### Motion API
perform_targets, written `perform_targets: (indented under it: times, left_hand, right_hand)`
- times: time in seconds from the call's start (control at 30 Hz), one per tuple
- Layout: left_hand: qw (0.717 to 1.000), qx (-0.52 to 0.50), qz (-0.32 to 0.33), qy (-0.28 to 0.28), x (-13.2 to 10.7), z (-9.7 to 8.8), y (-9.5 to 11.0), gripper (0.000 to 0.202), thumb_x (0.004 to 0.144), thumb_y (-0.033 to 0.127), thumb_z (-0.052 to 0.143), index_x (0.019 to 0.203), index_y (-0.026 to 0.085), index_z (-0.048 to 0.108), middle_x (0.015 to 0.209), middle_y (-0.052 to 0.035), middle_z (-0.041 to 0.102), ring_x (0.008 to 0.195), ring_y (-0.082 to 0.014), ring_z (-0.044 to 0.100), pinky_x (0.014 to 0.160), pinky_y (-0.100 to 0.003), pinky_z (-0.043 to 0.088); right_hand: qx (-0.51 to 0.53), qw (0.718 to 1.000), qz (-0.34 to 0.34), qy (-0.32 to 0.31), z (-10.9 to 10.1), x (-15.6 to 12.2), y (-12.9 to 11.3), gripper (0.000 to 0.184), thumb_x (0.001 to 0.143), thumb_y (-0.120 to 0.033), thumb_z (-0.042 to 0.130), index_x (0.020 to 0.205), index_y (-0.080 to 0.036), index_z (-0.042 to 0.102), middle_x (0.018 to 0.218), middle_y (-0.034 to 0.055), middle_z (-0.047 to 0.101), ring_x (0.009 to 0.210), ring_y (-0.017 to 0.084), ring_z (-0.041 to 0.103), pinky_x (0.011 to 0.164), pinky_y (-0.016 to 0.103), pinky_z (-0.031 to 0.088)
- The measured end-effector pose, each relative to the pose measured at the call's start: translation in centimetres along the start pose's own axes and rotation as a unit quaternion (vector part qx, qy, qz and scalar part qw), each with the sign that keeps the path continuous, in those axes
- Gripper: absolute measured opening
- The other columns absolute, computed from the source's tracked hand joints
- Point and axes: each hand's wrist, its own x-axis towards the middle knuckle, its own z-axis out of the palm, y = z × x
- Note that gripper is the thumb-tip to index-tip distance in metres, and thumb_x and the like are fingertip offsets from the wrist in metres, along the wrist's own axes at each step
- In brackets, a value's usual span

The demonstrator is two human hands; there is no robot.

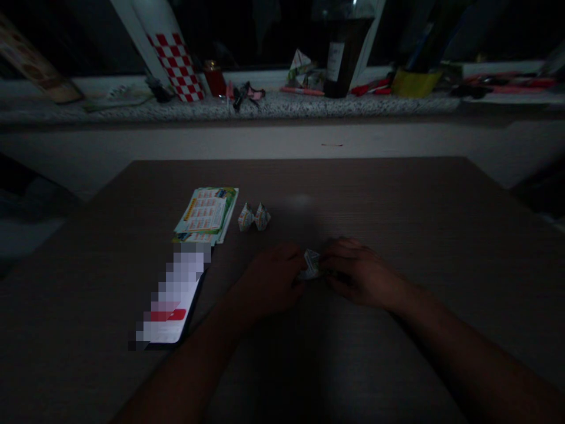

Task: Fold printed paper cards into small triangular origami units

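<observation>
Carefully now — our left hand (278,277) and right hand (362,272) both pinch the folded paper (312,264) over the table (397,197), where uneven tugging in dim light could tear or skew it.

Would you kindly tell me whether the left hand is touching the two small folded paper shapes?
Apart: the head view shows a strip of tabletop between the left hand and the two folded paper shapes.
</observation>
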Motion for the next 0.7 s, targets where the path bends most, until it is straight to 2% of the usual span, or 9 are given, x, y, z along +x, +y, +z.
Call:
perform_targets:
  times: [0.1, 0.23, 0.47, 0.7]
  left_hand:
    - [1.000, -0.004, 0.000, -0.010, 0.06, 0.01, 0.13, 0.010, 0.081, 0.019, 0.057, 0.090, 0.018, 0.061, 0.095, -0.0044, 0.061, 0.087, -0.0197, 0.057, 0.076, -0.031, 0.045]
    - [0.999, -0.023, -0.032, -0.008, 0.20, -0.20, 0.45, 0.009, 0.081, 0.017, 0.056, 0.087, 0.018, 0.062, 0.089, -0.0036, 0.064, 0.082, -0.0186, 0.059, 0.075, -0.030, 0.045]
    - [0.995, -0.053, -0.080, 0.007, 0.29, 0.01, 0.90, 0.011, 0.083, 0.023, 0.057, 0.089, 0.019, 0.065, 0.084, -0.0028, 0.066, 0.078, -0.0184, 0.061, 0.071, -0.029, 0.045]
    - [0.991, -0.087, -0.102, 0.015, 0.68, 0.61, 0.78, 0.017, 0.088, 0.026, 0.051, 0.086, 0.018, 0.065, 0.084, -0.0032, 0.067, 0.075, -0.0170, 0.061, 0.066, -0.027, 0.043]
  right_hand:
    - [0.002, 1.000, 0.004, -0.010, 0.01, -0.01, -0.01, 0.015, 0.083, -0.017, 0.059, 0.096, -0.018, 0.065, 0.094, 0.0071, 0.064, 0.094, 0.023, 0.056, 0.088, 0.039, 0.044]
    - [0.024, 0.999, 0.017, -0.015, 0.00, -0.01, -0.09, 0.021, 0.084, -0.015, 0.057, 0.104, -0.017, 0.062, 0.095, 0.0082, 0.064, 0.094, 0.023, 0.057, 0.088, 0.038, 0.045]
    - [0.059, 0.998, 0.029, 0.016, 0.11, 0.20, -0.07, 0.018, 0.088, -0.017, 0.056, 0.104, -0.018, 0.063, 0.093, 0.0069, 0.067, 0.088, 0.021, 0.060, 0.079, 0.034, 0.048]
    - [0.078, 0.994, 0.052, 0.053, 0.86, 0.31, 0.25, 0.024, 0.088, -0.017, 0.058, 0.111, -0.021, 0.063, 0.101, 0.0075, 0.069, 0.092, 0.021, 0.063, 0.082, 0.035, 0.051]
